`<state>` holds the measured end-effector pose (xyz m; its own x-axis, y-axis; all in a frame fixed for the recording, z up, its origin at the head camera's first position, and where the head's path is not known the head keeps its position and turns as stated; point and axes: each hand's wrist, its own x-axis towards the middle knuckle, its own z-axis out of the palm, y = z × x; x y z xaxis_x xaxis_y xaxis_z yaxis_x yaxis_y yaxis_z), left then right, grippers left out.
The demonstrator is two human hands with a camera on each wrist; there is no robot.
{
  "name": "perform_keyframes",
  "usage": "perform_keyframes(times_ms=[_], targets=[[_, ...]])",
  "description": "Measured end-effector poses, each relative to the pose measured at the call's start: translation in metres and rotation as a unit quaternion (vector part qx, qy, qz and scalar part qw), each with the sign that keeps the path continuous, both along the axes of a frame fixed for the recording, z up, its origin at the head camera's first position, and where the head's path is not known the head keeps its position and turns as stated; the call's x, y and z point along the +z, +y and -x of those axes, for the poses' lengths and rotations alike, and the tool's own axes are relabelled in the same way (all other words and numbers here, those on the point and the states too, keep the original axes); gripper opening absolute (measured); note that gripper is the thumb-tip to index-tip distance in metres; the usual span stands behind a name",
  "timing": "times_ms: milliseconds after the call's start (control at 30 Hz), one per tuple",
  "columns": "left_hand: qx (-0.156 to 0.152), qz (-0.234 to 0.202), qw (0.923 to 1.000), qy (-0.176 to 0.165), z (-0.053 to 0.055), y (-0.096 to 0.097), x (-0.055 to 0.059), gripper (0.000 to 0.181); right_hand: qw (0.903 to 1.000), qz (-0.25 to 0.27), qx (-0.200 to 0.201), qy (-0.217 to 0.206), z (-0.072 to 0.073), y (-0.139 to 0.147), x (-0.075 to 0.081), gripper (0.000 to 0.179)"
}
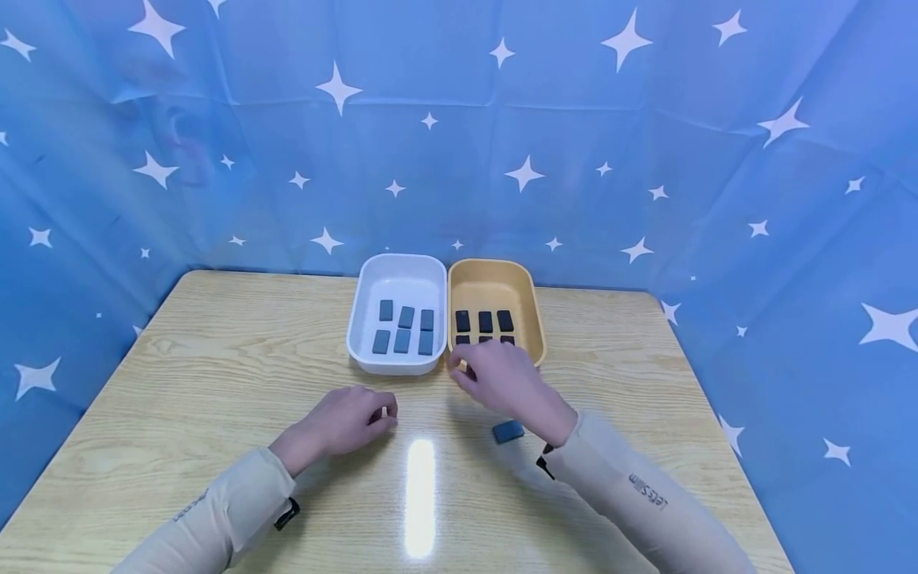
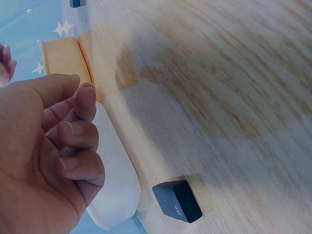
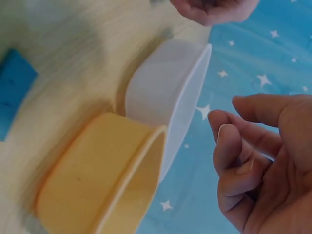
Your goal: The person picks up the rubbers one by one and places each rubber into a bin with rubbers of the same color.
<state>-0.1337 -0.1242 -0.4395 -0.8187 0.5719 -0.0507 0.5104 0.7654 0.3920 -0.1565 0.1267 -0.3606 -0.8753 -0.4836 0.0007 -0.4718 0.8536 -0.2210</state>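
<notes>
My right hand (image 1: pixel 502 383) hovers over the front edge of the yellow bin (image 1: pixel 536 339), fingers loosely curled and nothing between them, as the right wrist view confirms. Several small black blocks (image 1: pixel 485 321) lie in rows inside that bin, the front ones partly hidden by the hand. My left hand (image 1: pixel 347 418) hangs loosely curled and holds nothing, in front of the white bin (image 1: pixel 398 368). Several blue-grey blocks (image 1: pixel 402 341) lie in the white bin. Below my left hand, a dark block (image 2: pixel 178 201) with small print rests on the table; the head view hides it.
A single blue block (image 1: pixel 508 431) lies on the wooden table (image 1: pixel 237 343) beneath my right wrist. The two bins stand side by side, touching, near the table's back edge. Behind and beside the table hangs a blue curtain (image 1: pixel 430 159) with white stars.
</notes>
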Motion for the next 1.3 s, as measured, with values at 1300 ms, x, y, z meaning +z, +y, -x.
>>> perform_keyframes(times_ms=[1300], targets=[[-0.018,-0.01,0.9998,-0.004,0.01,0.024,0.003,0.008,0.9973,-0.024,-0.045,-0.054,-0.027,0.049,-0.051,0.012]])
